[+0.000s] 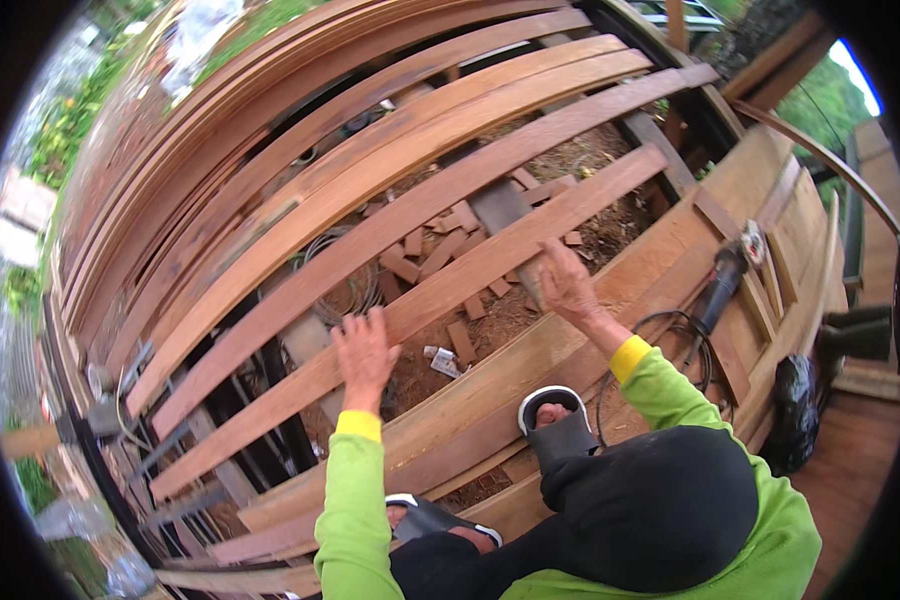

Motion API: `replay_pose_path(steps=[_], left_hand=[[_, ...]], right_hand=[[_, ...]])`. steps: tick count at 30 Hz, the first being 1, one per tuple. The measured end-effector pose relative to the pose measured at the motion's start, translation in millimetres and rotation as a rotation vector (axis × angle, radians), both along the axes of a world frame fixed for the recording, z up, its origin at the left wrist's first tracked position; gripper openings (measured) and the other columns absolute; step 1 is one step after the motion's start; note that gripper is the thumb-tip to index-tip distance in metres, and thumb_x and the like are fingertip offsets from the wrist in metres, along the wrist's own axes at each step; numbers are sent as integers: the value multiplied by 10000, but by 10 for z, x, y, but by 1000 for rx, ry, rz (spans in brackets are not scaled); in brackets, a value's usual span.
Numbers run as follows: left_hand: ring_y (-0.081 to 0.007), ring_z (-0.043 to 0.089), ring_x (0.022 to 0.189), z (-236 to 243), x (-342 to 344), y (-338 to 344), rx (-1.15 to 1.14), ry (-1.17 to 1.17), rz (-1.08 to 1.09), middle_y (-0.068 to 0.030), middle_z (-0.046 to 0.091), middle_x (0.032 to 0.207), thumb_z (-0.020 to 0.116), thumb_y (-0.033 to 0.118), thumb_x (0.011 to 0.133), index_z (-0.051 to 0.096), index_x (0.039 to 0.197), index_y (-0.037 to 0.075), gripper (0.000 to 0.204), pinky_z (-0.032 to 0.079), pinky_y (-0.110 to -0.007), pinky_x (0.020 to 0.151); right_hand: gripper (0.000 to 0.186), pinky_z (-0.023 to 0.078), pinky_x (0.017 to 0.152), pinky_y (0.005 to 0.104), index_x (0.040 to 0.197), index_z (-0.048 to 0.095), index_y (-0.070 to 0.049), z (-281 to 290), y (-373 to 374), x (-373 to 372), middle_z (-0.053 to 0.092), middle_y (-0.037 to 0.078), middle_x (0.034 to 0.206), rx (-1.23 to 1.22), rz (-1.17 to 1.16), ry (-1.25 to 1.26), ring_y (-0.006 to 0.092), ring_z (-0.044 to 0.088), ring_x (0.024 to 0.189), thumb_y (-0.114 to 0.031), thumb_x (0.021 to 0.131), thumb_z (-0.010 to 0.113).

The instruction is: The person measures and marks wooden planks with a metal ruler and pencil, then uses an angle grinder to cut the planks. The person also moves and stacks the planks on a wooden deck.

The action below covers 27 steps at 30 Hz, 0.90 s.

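A long reddish-brown wooden plank (470,278) lies slantwise in front of me across dark crosspieces. My left hand (363,355) is closed over its middle, with the fingers reaching across its face toward the far edge. Farther right along the same plank, my right hand (567,285) grips the near edge with bent fingers. Part of its grip is hidden. Beyond this plank, a second plank (420,212) runs nearly parallel, with a gap between them. Cut wood blocks (442,254) lie on the soil below the gap.
More long planks (270,130) are laid side by side at the far left. An angle grinder (722,285) with a black cable rests on boards to the right. Near it is a black plastic bag (794,412). My sandalled foot (553,415) stands on the near boards.
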<state>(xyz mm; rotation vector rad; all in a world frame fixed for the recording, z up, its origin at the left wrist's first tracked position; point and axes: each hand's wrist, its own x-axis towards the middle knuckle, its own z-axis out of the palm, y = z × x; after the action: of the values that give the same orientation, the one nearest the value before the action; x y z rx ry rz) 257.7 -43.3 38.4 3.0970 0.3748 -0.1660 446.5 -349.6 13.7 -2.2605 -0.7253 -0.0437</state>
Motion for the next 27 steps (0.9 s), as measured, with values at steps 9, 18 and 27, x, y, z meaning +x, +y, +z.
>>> replay_pose_path(steps=[9, 18, 27], left_hand=[[-379, 424, 1279, -91, -566, 501, 10, 14, 68, -184, 531, 1248, 868, 270, 628, 470, 1292, 28, 811, 357, -532, 998], [-321, 506, 1149, -151, -320, 335, -39, -29, 21, -136, 560, 1193, 854, 249, 644, 449, 1322, 34, 819, 396, -500, 898], [-342, 508, 1181, -75, -258, 205, -16, 98, 145, -142, 539, 1268, 817, 162, 671, 424, 1354, 56, 796, 400, -559, 928]], right_hand=[[385, 477, 949, 423, 1237, 528, 25, 5, -12, -29, 596, 228, 1181, 29, -118, 5, 376, 590, 1083, -53, 865, 588], [370, 512, 872, 400, 1236, 542, -3, -24, 5, 191, 643, 227, 1093, 86, -268, 160, 359, 638, 1009, -97, 880, 580], [333, 506, 851, 427, 1184, 539, 25, -113, -206, 71, 640, 215, 1009, 139, -334, 183, 368, 631, 928, -92, 874, 576]])
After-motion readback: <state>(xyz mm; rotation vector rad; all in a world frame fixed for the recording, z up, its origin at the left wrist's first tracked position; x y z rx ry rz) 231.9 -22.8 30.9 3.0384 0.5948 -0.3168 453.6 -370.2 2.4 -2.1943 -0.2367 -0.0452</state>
